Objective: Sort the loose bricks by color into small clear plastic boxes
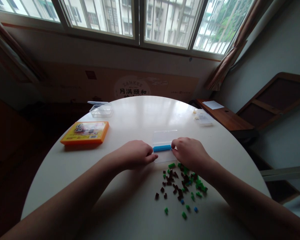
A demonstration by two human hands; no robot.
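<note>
Pinching blue strip (162,148) at both ends with left hand (136,154) and right hand (188,153). Risk of buckling it apart, or sweeping loose bricks (182,185) at 5 o'clock with wrist.

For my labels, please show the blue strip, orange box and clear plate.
blue strip (162,148), head view, middle of its length.
orange box (85,132), head view, centre of lid.
clear plate (165,136), head view, bare far part.

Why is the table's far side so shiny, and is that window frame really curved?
Head view: daylight from the window glares off the far half of the table; the wide lens bows the frame; left hand, right hand and the blue strip they pinch look sharp, casting soft shadows.
</note>
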